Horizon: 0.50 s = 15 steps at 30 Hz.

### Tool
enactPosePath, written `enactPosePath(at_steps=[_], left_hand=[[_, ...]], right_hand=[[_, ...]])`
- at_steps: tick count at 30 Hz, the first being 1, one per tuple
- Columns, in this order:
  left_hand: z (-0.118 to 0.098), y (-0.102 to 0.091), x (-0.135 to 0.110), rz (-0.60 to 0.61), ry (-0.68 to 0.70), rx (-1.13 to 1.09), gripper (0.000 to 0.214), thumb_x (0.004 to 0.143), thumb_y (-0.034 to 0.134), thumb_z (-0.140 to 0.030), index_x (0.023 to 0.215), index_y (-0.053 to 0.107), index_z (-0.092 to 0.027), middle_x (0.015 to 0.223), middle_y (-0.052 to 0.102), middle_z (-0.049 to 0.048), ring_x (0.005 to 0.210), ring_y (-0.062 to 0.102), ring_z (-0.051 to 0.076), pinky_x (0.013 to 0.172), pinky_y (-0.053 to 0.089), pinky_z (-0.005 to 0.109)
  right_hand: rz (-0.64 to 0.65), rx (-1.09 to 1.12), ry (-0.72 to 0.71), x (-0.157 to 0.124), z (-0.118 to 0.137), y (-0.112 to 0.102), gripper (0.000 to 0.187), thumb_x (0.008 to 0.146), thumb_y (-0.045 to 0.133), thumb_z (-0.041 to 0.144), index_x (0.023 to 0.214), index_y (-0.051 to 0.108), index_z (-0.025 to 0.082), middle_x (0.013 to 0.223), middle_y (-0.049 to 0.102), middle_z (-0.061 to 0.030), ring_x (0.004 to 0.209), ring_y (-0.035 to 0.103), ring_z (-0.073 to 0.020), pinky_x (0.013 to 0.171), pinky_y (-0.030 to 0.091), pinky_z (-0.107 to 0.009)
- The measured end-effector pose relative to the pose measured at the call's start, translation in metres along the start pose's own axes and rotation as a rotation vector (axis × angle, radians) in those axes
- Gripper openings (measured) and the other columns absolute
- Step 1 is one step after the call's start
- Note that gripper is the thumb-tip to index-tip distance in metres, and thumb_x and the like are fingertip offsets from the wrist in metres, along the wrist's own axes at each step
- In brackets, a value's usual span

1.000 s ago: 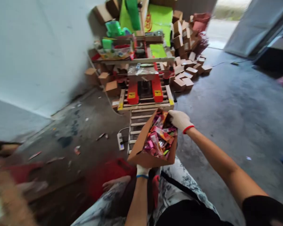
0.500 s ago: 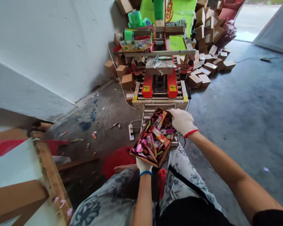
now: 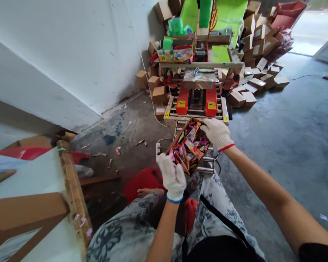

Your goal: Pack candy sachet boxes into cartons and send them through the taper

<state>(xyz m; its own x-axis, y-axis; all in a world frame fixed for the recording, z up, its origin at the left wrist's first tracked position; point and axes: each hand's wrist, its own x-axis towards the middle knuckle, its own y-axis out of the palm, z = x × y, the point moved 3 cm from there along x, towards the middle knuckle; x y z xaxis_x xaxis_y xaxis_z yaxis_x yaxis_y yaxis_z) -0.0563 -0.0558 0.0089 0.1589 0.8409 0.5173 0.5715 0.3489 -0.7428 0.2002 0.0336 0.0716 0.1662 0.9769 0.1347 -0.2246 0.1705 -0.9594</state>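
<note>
Item: one open cardboard carton, at the near end of a roller conveyor, set askew over the rollers (whether its base rests on them is hidden). Contents: a jumble of snack packets in pink, purple and orange wrappers, nearly to the rim.

Right hand: white knit glove, red cuff; fingers close together at the carton's far right corner (cannot tell whether they pinch the wall).

Left hand: white knit glove, blue cuff; raised at the near left side, thumb and fingers apart (contact with the rim cannot be told).

Beyond the conveyor: a carton-sealing machine, red side units bearing yellow labels. On it: a printed display box and green tape rolls.

Right of the machine: a heap of small cartons, on the floor. Left of the conveyor: a white power strip; loose wrappers, scattered. By the person's leg: a red stool, partly covered.
</note>
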Motion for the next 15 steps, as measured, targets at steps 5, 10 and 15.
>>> enactPosePath(at_steps=[5, 10, 15], left_hand=[[-0.022, 0.008, 0.046, 0.245, 0.149, 0.162, 0.056, 0.102, 0.04, -0.038, 0.155, 0.04, -0.019, 0.163, 0.033, 0.0118, 0.154, 0.023, 0.03, 0.128, 0.016, 0.053], [-0.033, 0.025, 0.062, 0.404, 0.16, 0.256, 0.049, 0.102, 0.041, -0.036, 0.146, 0.053, -0.018, 0.157, 0.046, 0.011, 0.147, 0.037, 0.033, 0.126, 0.022, 0.054], [-0.021, 0.022, 0.067, 0.507, 0.16, 0.15, 0.046, 0.103, 0.038, -0.034, 0.142, 0.057, -0.018, 0.149, 0.055, 0.0088, 0.144, 0.043, 0.028, 0.127, 0.02, 0.052]], right_hand=[[0.152, 0.003, -0.285, 0.004, 0.007, 0.005, 0.042, 0.102, 0.042, 0.053, 0.103, 0.07, 0.022, 0.102, 0.069, -0.0083, 0.093, 0.063, -0.0225, 0.075, 0.039, -0.031], [0.336, 0.031, -0.558, 0.001, 0.018, 0.003, 0.043, 0.103, 0.04, 0.051, 0.104, 0.074, 0.024, 0.107, 0.07, -0.0086, 0.099, 0.063, -0.0225, 0.081, 0.04, -0.031], [0.327, -0.03, -0.4, 0.007, 0.032, 0.01, 0.056, 0.101, 0.034, 0.057, 0.105, 0.075, 0.019, 0.111, 0.071, -0.0157, 0.099, 0.066, -0.0287, 0.082, 0.043, -0.035]])
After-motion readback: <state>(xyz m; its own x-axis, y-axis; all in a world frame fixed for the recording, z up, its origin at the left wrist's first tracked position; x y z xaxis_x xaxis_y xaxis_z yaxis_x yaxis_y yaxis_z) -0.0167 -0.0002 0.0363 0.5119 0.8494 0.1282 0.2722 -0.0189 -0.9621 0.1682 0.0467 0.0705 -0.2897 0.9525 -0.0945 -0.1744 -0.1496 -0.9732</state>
